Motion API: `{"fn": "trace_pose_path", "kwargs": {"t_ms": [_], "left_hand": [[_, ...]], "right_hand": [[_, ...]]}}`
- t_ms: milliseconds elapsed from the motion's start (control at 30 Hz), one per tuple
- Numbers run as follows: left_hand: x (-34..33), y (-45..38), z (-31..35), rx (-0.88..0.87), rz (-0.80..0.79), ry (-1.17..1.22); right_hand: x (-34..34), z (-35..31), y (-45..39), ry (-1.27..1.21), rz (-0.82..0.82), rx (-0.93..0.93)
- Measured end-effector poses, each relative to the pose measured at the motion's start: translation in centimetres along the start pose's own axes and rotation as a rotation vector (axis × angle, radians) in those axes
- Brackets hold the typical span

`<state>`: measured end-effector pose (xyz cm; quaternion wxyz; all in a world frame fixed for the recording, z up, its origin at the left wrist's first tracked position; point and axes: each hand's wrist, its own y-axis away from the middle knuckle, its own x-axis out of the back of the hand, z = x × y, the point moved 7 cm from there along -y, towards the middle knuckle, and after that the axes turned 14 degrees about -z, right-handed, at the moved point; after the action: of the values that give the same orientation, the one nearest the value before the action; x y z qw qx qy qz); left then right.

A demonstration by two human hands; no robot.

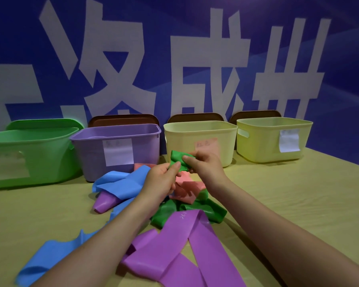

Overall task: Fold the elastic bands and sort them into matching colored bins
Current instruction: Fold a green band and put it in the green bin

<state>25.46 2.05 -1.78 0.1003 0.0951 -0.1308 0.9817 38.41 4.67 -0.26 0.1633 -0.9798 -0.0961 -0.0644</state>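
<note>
Both hands are up over the pile, the left hand (pixel 161 179) and right hand (pixel 203 165) each with a pinching grip closed on the bunched green band (pixel 177 160), held in the air just in front of the cream bin (pixel 200 141). On the counter (pixel 298 193) beneath lie blue (pixel 120 183), pink (pixel 188 189), purple (pixel 187 245) and more green bands (pixel 207 212), with the green bin (pixel 29 154) far left beside the purple bin (pixel 116 148).

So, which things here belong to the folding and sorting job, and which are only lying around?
Belong to the job:
- green band, held by left hand and right hand
- blue bands, purple bands, pink bands on the table
- green bin, purple bin, two yellow bins

Only lying around:
- brown lids behind the bins
- blue banner
</note>
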Motion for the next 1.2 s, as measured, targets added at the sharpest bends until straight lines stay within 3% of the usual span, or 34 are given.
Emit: {"fn": "trace_pose_path", "kwargs": {"t_ms": [100,167,367,567,700,900,1033,1133,1200], "left_hand": [[0.6,0.4,0.2,-0.033,0.048,0.168],[0.7,0.4,0.1,-0.045,0.051,0.266],[0.0,0.1,-0.6,0.063,-0.023,0.568],[0.5,0.1,-1.1,0.111,-0.043,0.589],[0.7,-0.2,-1.5,0.109,-0.024,0.601],[0.2,-0.6,-1.3,0.049,-0.038,0.476],[0.3,-0.7,-0.8,-0.025,-0.03,0.391],[0.5,-0.3,-0.4,-0.035,0.002,0.272],[1.1,0.1,0.4,-0.047,0.069,0.034]], "right_hand": [[-0.8,-2.1,0.4,0.305,-0.009,0.263],[-1.2,-2.6,0.7,0.325,-0.055,0.335],[-1.2,-3.1,0.9,0.361,-0.148,0.399],[-2.1,-3.0,1.1,0.422,-0.254,0.422],[-1.9,-2.7,1.0,0.32,-0.272,0.312],[-1.4,-1.9,0.9,-0.053,-0.135,0.134],[-1.8,-0.4,0.5,-0.133,-0.249,-0.054],[-2.2,0.3,0.4,-0.21,-0.264,-0.033],[-2.1,0.3,0.3,-0.225,-0.212,0.017]]}}
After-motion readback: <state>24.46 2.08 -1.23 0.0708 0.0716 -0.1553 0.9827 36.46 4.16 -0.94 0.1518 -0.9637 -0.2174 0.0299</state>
